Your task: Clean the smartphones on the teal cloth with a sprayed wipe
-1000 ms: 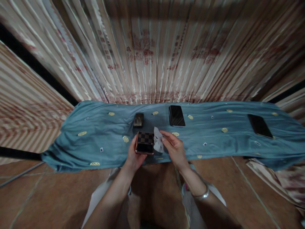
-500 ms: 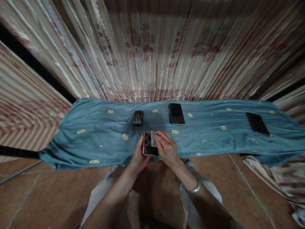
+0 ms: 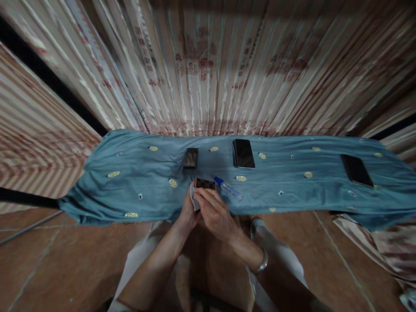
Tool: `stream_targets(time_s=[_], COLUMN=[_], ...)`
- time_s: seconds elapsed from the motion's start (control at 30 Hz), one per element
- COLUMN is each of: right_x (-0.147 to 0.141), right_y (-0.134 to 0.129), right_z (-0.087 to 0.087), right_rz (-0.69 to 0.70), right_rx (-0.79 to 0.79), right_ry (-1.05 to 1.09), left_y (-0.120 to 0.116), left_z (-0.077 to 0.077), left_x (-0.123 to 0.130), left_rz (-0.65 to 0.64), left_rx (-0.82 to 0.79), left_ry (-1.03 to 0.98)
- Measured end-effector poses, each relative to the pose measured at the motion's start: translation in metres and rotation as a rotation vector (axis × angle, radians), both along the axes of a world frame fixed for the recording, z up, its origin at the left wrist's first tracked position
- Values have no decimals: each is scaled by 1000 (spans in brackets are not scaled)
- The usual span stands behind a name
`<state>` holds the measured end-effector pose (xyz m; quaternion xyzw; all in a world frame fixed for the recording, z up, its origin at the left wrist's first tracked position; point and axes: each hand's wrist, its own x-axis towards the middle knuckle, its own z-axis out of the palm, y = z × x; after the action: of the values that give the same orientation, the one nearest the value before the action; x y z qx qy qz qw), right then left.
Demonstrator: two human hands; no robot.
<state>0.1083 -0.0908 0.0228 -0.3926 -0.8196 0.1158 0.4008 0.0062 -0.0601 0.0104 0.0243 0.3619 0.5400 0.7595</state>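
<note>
My left hand (image 3: 187, 211) is closed around a small brown checkered case (image 3: 204, 183), holding it over the front edge of the blue cloth. Across the case lies my right hand (image 3: 215, 213), its fingers pressing a pale cloth (image 3: 194, 197) against the left side. The fingers hide much of the case's lower part. Just right of the case, a clear bottle with a blue cap (image 3: 229, 189) lies on its side on the cloth.
Blue patterned cloth (image 3: 156, 169) covers a long narrow table. On it are a small dark box (image 3: 190, 158), a black flat device (image 3: 243, 154) and another dark flat device (image 3: 356, 170) at right. Striped curtains (image 3: 208, 65) hang behind.
My right hand has moved left and across the case with the pale cloth, now at the case's left side. The blue-capped bottle, hidden before, shows. The view has shifted slightly.
</note>
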Motion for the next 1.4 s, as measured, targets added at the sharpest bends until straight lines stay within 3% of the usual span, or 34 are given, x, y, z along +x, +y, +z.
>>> stream_targets(time_s=[0.1,0.23,0.33,0.5,0.73,1.0,1.4], right_x=[0,7,12,16,10,1,-1], right_y=[-2,2,6,9,10,6,5], right_z=[-4,-10,-15,-18,-12,-3,6], right_rz=[13,-28,-58,-107,-137,-89,36], right_rx=[21,26,47,81,107,132,-11], right_ry=[-13,-23,-19,-56,-39,15,176], left_y=[4,8,11,11,9,6,0], left_z=[12,31,37,33,33,29,23], left_x=[-4,-7,-12,-18,-13,-5,-1], left_rz=[-10,85,68,89,134,231,208], left_rx=[-18,-11,5,69,15,-3,56], left_ry=[55,80,74,104,107,136,186])
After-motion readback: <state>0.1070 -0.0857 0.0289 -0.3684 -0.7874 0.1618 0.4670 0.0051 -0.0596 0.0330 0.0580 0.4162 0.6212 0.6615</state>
